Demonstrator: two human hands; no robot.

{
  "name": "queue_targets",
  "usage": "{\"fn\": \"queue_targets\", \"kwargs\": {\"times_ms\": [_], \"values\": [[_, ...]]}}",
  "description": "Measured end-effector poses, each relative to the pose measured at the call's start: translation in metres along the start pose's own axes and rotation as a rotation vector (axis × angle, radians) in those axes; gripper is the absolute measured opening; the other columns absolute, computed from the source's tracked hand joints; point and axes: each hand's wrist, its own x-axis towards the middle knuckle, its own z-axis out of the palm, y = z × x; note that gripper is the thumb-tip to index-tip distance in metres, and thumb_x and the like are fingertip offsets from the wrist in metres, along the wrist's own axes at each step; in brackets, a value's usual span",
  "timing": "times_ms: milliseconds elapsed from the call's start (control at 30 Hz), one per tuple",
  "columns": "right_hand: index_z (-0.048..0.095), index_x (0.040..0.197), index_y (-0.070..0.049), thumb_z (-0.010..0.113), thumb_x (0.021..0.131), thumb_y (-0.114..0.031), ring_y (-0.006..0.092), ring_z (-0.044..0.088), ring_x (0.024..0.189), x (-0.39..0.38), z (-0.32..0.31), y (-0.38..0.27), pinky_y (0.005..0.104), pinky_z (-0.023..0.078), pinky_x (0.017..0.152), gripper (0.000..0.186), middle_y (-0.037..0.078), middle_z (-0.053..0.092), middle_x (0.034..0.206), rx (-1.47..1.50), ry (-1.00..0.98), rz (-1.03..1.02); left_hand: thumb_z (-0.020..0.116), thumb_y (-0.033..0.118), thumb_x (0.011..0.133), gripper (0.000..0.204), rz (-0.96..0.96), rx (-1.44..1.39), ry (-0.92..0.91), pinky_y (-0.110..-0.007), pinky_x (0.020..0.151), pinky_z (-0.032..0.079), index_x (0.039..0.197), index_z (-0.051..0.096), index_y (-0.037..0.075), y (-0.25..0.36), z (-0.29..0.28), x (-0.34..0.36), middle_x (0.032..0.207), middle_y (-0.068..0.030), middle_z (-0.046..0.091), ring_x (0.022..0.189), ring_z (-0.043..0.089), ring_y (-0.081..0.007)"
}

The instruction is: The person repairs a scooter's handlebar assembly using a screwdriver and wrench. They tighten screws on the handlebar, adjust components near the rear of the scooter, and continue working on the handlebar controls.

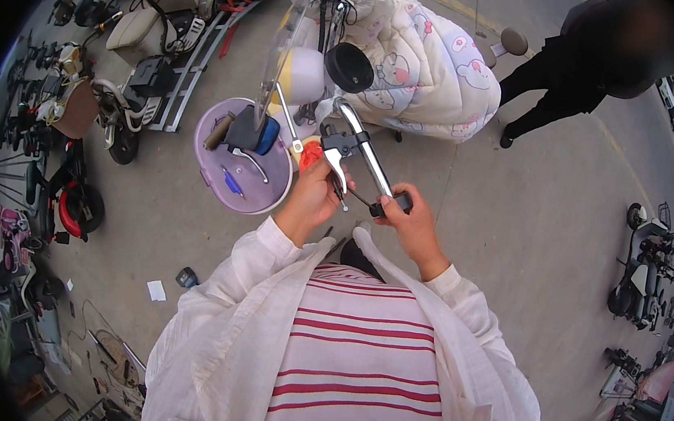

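My left hand [311, 202] grips the curved silver metal lever [336, 166] beside the chrome tubular handlebar [372, 159], whose end my right hand [413, 227] clasps, seemingly steadying it.

"What is left unseen far off?"
"Whatever is covered by the padded quilt [441, 78]; at far right, the standing person's [578, 67] head is blurred."
"And near?"
"Some right hand [413, 225] fingers are hidden beneath the black grip [395, 204]; the white jacket [213, 337] is cut off by the near edge."
"Near left?"
"Small ground items [119, 364] cannot be told apart."
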Motion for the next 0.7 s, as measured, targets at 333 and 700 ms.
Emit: {"fn": "queue_targets", "kwargs": {"times_ms": [333, 700], "values": [[0.054, 0.09, -0.005, 0.073, 0.083, -0.019, 0.0051, 0.04, 0.057, 0.0, 0.005, 0.008, 0.0241, 0.034, 0.05, 0.024, -0.004, 0.048, 0.065, -0.213, 0.195, -0.262, 0.033, 0.029, 0.106, 0.032, -0.044, 0.026, 0.129, -0.042, 0.079, 0.057, 0.105, 0.053, 0.004, 0.012, 0.026, 0.003, 0.089, -0.0098, 0.059, 0.078, 0.06, -0.0233], [0.054, 0.092, -0.005, 0.07, 0.085, -0.017, 0.0044, 0.041, 0.062, 0.001, 0.004, 0.02, 0.0236, 0.034, 0.053, 0.021, -0.004, 0.048, 0.071, -0.074, 0.159, -0.209, 0.042, 0.03, 0.1, 0.028, -0.03, 0.02, 0.26, -0.031, 0.044, 0.045, 0.085, 0.057, 0.012, 0.006, 0.007, 0.052, 0.064, -0.003, 0.058, 0.051, 0.054, -0.0166]]}}
